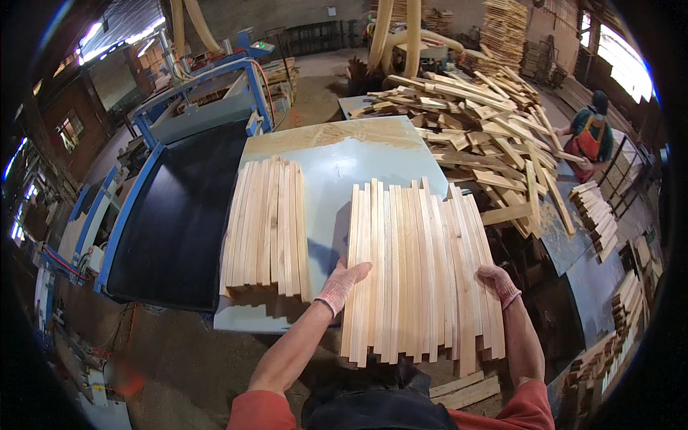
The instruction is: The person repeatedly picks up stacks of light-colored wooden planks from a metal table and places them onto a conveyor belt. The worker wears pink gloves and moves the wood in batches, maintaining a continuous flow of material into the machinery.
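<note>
Between my two gloved hands is a wide row of wooden strips (412,272), squeezed together side by side. My left hand (345,282) presses the row's left side, its thumb lying over the top. On the opposite side my right hand (499,284) grips the outer strip, with most of its fingers hidden beneath or behind the wood. The row's near end overhangs the edge of the pale table towards my body. To the left, a second row of wooden strips (266,226) lies on the table (337,161), apart from my hands.
Left of the table stands a blue-framed machine with a black conveyor belt (183,215). A large heap of loose wood pieces (487,129) lies at the far right. Beyond it, a person in an orange apron (591,136) stands near stacked strips (595,215). Pale ducts (413,39) rise behind.
</note>
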